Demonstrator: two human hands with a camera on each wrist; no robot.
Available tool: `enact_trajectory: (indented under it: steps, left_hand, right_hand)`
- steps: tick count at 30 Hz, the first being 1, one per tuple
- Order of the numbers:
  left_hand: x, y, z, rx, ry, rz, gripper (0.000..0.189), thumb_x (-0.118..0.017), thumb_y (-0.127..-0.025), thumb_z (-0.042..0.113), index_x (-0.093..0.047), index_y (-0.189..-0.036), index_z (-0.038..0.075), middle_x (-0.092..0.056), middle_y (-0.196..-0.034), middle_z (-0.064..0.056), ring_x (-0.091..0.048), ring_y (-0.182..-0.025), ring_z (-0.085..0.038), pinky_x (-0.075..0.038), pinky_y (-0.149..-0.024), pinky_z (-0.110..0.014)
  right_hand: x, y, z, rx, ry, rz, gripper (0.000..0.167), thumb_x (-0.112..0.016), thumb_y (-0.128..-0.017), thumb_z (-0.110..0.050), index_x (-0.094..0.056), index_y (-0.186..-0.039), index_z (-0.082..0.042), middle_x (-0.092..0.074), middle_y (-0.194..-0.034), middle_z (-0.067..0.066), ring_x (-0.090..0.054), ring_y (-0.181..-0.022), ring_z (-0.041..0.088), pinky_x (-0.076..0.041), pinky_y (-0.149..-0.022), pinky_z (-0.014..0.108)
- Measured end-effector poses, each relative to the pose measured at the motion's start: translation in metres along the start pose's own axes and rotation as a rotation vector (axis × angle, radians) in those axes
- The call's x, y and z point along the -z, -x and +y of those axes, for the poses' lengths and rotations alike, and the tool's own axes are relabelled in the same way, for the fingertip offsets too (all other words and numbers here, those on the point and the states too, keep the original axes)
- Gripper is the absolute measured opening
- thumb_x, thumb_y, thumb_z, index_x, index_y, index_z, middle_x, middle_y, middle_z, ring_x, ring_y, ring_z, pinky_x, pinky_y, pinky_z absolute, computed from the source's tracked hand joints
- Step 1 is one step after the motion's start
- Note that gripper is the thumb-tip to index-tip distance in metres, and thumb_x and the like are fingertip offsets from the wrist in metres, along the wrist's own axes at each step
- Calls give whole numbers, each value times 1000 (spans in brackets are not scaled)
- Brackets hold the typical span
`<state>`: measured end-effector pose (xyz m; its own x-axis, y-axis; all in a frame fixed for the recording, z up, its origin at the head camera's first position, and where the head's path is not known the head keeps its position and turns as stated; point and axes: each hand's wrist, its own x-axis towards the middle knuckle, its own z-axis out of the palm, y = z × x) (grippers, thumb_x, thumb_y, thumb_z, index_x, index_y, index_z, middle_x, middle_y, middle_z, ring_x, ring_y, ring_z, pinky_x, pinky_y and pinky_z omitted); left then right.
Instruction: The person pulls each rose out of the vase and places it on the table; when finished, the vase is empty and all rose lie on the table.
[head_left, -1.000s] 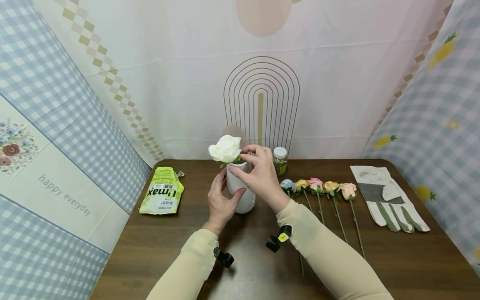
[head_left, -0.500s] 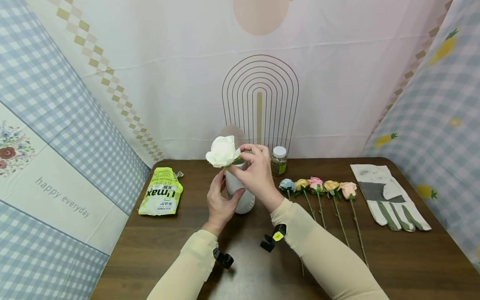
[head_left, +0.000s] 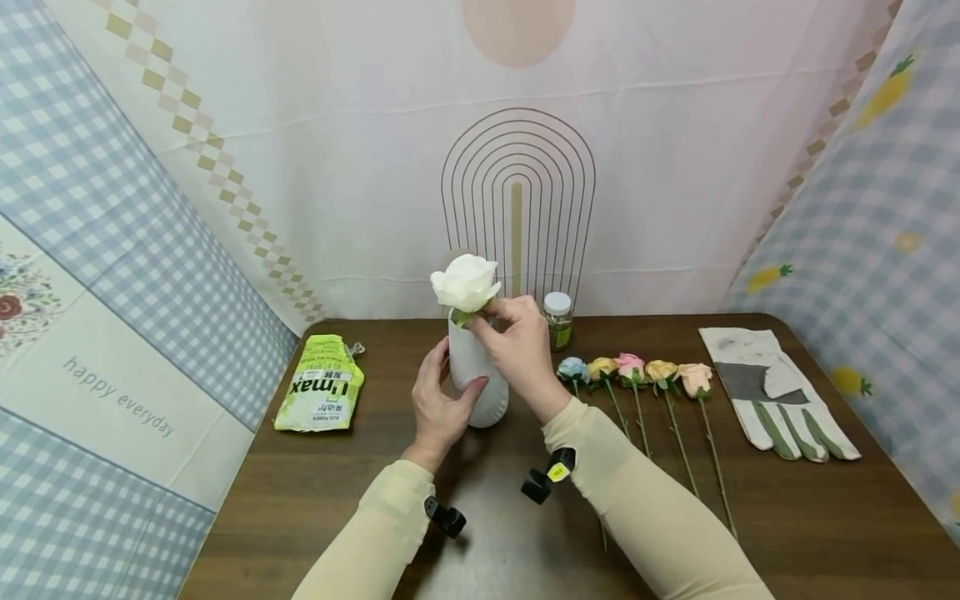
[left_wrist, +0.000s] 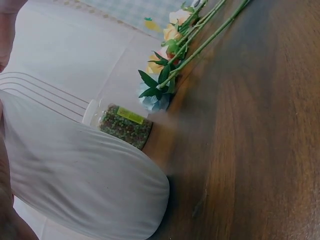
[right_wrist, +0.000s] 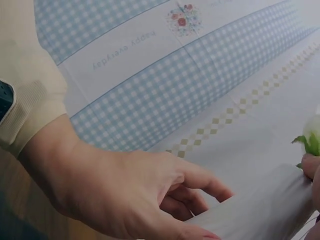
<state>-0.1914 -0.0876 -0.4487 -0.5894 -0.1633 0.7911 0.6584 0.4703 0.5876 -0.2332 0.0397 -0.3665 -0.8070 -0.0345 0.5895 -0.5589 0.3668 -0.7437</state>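
A white artificial rose [head_left: 465, 283] stands at the mouth of a white vase [head_left: 480, 392], its bloom above the rim. Just under the bloom, the thumb and fingers of my right hand [head_left: 517, 346] pinch the rose by its green base. My left hand [head_left: 441, 412] grips the vase from its left side, thumb across the front. The right wrist view shows this left hand [right_wrist: 125, 192] curled round the vase [right_wrist: 265, 205], with the rose's green leaves [right_wrist: 312, 144] by my right fingertips at the edge. The stem inside the vase is hidden.
Right of the vase lie several artificial roses, including a blue one [head_left: 573, 370] and a pink one [head_left: 631, 367]. A white-lidded jar [head_left: 558, 321] stands behind. Work gloves [head_left: 776, 396] lie at the far right, a green and white bag [head_left: 321, 383] at the left.
The rose bloom first shifted slightly left, then rose up and right, and now sits more upright over the vase. My right fingers have closed in under it. My left hand stays on the vase.
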Motion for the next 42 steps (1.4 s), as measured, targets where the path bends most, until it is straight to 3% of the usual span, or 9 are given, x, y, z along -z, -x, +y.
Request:
enact_trajectory:
  steps: [8, 14, 18, 21, 23, 28, 31, 35, 42]
  left_hand:
    - [1, 2, -1, -10, 2, 14, 72, -86, -65, -3, -52, -127, -11, -58, -119, -25, -61, -104, -33, -54, -84, -39]
    - [0, 2, -2, -14, 6, 20, 72, -86, -65, -3, -52, -127, -11, -58, -118, -24, -61, -104, -32, -55, -82, -44]
    - [-1, 1, -2, -16, 10, 26, 73, -86, -64, -4, -51, -127, -12, -58, -119, -25, -61, -104, -33, -55, -81, -47]
    - [-2, 0, -2, -10, 3, 31, 73, -86, -63, -4, -52, -127, -12, -57, -119, -26, -61, -104, -34, -55, -82, -46]
    - [-2, 0, -1, -9, 2, 32, 72, -86, -63, -4, -52, -126, -12, -57, -118, -27, -61, -103, -35, -55, -82, -47]
    - [-2, -1, -1, -7, 10, 25, 71, -86, -64, -4, -52, -126, -13, -58, -118, -27, -61, -103, -35, -54, -83, -44]
    - [-2, -1, -1, -5, 13, 21, 71, -85, -64, -4, -52, -126, -13, -58, -118, -27, -61, -103, -34, -54, -84, -42]
    - [-2, 0, -2, -4, 20, 16, 71, -85, -65, -4, -52, -126, -13, -57, -118, -27, -61, -104, -34, -53, -85, -42]
    - [-3, -1, -2, -6, 25, 28, 71, -85, -64, -5, -52, -126, -13, -58, -118, -27, -61, -103, -33, -54, -84, -43]
  right_hand:
    - [1, -5, 3, 28, -119, 46, 7, -73, -83, -7, -75, -76, -5, -65, -78, 0, -52, -65, 12, -44, -54, 23]
    - [6, -10, 6, -9, -93, 23, 13, -76, -83, -15, -71, -75, -7, -59, -71, 1, -52, -63, 13, -44, -51, 25]
    - [9, -12, 8, -74, -156, -24, 21, -78, -82, -19, -70, -91, -4, -64, -79, 6, -58, -70, 14, -49, -57, 25]
    - [11, -14, 10, -148, -288, -58, 37, -78, -82, -19, -63, -110, -2, -67, -97, 9, -62, -84, 15, -54, -67, 26]
    - [12, -14, 9, -200, -367, -66, 41, -78, -82, -20, -60, -114, -2, -65, -101, 9, -62, -86, 15, -54, -68, 27]
    - [18, -16, 4, -291, -438, -59, 30, -79, -81, -20, -64, -99, 0, -60, -74, 2, -54, -61, 14, -47, -52, 24]
    - [19, -18, 3, -346, -460, -58, 25, -78, -81, -20, -66, -89, 1, -58, -62, -1, -53, -54, 13, -47, -50, 22]
    - [19, -19, 8, -384, -540, -53, 24, -78, -82, -18, -66, -90, 1, -64, -66, 1, -59, -55, 10, -53, -54, 24]
    - [24, -19, 11, -356, -685, -87, 13, -72, -84, -2, -66, -95, 3, -68, -72, 4, -65, -60, 11, -55, -57, 24]
